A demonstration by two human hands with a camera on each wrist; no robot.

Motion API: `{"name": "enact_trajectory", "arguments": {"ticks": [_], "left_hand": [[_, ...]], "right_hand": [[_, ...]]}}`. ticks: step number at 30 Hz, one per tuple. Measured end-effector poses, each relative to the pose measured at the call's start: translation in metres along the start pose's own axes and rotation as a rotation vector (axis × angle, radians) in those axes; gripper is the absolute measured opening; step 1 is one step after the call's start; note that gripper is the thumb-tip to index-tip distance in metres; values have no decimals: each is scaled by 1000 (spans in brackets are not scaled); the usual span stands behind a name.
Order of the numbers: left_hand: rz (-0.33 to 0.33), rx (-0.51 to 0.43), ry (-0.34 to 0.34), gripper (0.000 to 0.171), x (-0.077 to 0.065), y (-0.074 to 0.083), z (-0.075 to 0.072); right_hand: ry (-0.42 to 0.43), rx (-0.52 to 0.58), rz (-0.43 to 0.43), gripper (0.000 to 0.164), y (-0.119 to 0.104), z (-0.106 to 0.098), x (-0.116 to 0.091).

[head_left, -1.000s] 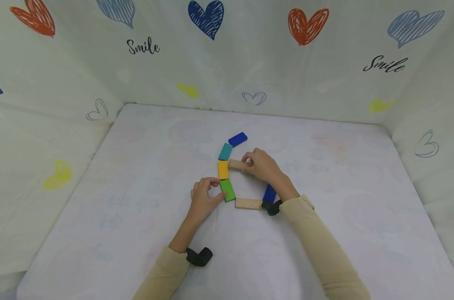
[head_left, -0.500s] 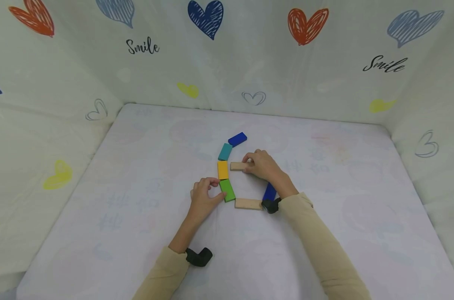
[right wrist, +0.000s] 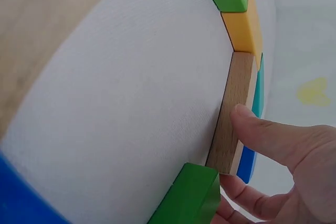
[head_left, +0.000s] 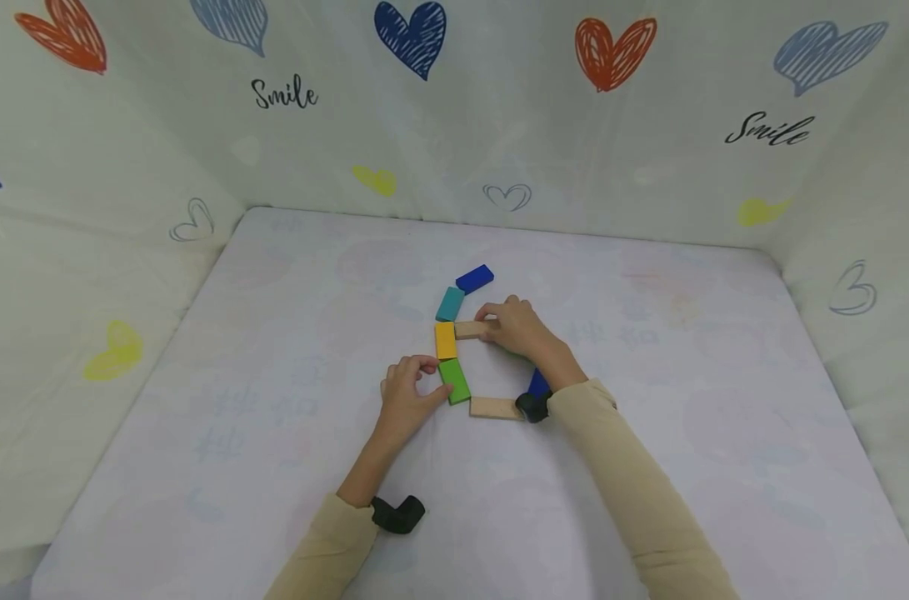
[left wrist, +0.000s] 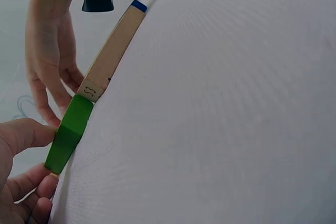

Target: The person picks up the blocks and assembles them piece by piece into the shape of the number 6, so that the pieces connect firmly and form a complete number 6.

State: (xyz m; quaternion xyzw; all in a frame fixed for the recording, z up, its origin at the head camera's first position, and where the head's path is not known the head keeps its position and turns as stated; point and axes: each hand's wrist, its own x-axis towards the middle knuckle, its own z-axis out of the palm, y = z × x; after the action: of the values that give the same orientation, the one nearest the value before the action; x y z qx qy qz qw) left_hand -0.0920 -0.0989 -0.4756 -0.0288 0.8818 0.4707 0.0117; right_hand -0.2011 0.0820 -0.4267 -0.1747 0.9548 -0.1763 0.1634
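Observation:
In the head view my left hand (head_left: 409, 392) pinches a green block (head_left: 455, 382) between thumb and fingers. My right hand (head_left: 523, 327) grips a plain wooden block (head_left: 466, 330). That block's left end meets a yellow block (head_left: 445, 341), which adjoins the green one. In the right wrist view the thumb lies on the wooden block (right wrist: 228, 124), and a second green block (right wrist: 191, 195) stands at its near end. The right hand mostly covers this second green block from the head camera.
Beyond the yellow block, a teal block (head_left: 450, 304) and a blue block (head_left: 474, 279) curve away. Nearer me lies another wooden block (head_left: 495, 407), beside a blue block (head_left: 539, 382) partly hidden by the right wrist. A white cloth covers the table (head_left: 274, 333), with a printed curtain (head_left: 499, 125) behind.
The wooden block in my right hand first shifted slightly right, leaving a gap, then came left against the yellow block. My left hand has stayed on the green block.

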Motion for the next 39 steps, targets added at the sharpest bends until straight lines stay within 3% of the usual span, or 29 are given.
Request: {"name": "enact_trajectory", "arguments": {"ticks": [39], "left_hand": [[-18,7,2,39,0,0,1]], "right_hand": [[-4,8,58,35,-6,-1,0]]}}
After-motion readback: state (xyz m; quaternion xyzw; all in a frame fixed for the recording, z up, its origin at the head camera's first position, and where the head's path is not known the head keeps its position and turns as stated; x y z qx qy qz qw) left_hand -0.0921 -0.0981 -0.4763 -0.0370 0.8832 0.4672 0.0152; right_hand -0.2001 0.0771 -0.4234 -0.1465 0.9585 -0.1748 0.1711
